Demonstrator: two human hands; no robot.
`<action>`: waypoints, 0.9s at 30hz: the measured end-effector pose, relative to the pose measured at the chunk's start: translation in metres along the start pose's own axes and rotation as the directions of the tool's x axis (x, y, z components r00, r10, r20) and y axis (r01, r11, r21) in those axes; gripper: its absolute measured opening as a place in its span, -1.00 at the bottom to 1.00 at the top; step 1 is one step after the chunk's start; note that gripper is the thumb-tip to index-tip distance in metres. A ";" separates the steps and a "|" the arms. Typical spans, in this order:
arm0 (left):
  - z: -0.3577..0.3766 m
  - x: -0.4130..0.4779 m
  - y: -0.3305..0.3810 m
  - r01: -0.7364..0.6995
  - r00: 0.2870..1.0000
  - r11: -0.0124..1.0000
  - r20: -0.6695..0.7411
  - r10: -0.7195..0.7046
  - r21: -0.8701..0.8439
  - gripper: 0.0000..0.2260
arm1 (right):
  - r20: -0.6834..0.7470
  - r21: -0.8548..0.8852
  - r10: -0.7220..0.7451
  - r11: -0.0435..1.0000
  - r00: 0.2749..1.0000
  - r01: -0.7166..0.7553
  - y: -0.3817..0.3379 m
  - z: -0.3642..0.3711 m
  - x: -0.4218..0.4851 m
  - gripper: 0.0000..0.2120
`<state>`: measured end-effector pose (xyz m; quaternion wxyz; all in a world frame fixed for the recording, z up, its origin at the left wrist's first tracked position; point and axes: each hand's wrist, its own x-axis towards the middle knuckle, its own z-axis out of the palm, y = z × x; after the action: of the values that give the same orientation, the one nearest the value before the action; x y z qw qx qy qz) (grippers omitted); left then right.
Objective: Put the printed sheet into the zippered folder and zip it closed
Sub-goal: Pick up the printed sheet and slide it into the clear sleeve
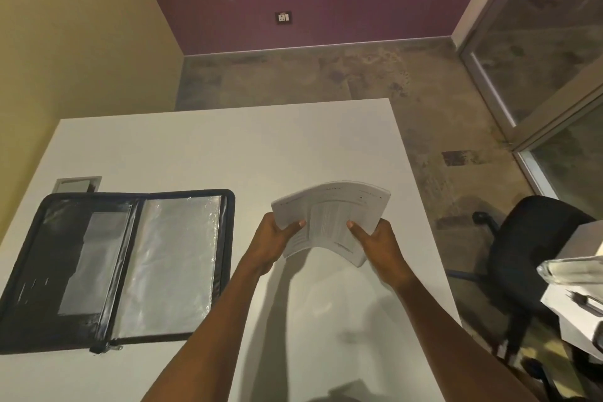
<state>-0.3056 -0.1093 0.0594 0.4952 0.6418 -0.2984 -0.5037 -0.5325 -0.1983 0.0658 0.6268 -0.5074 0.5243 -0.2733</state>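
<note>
Left hand (272,243) and right hand (380,246) pinch the bowed white printed paper sheet (329,219), thumbs on top; black zippered fabric folder (117,268) open, left of fingers.

1. Bare bench (202,147) stretches between the open zippered folder (124,268) and the hands, unobstructed.
2. The folder's clear sleeves (173,264) lie exposed, with nothing on them.
3. An office chair (535,258) stands off the bench's right edge.

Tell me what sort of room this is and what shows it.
Probably a small office or study room. A white desk holds an open zippered folder, a black swivel chair stands on the bare floor beside it, and both hands hold a printed sheet.
</note>
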 end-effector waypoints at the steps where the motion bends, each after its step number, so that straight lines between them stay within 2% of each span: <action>1: 0.001 -0.001 -0.003 0.002 1.000 1.000 0.004 -0.002 0.006 -0.81 | 0.000 0.015 0.013 1.000 1.000 -0.013 0.003 0.000 -0.001 -0.70; 8: 0.002 -0.009 -0.020 0.018 1.000 1.000 0.000 -0.018 0.014 -0.77 | 0.029 0.073 0.098 0.992 0.995 -0.100 0.022 -0.001 -0.005 -0.77; 13: 0.003 -0.011 -0.025 0.015 1.000 1.000 -0.013 -0.014 0.025 -0.76 | 0.001 0.051 0.136 0.989 0.991 -0.136 0.027 0.000 0.001 -0.68; 17: 0.003 -0.010 -0.029 0.003 1.000 1.000 -0.012 -0.003 0.031 -0.75 | 0.019 0.061 0.128 0.990 0.992 -0.129 0.028 -0.001 0.003 -0.74; 20: 0.005 -0.008 -0.032 0.030 1.000 0.999 0.003 -0.030 0.037 -0.77 | 0.030 0.059 0.139 0.988 0.990 -0.141 0.030 -0.001 0.003 -0.68; 24: 0.000 -0.005 -0.032 0.079 0.997 0.996 0.022 -0.080 0.047 -0.76 | 0.052 -0.030 0.148 0.989 0.988 -0.147 0.021 -0.004 0.007 -0.59; 27: -0.015 -0.003 -0.027 0.126 0.986 0.992 0.108 -0.129 0.032 -0.64 | 0.183 -0.125 0.139 0.985 0.973 -0.117 0.009 -0.005 0.010 -0.52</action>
<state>-0.2953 -0.0928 0.0350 0.4369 0.6371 -0.2898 -0.5650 -0.5363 -0.2056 0.0546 0.6607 -0.5312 0.5080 -0.1523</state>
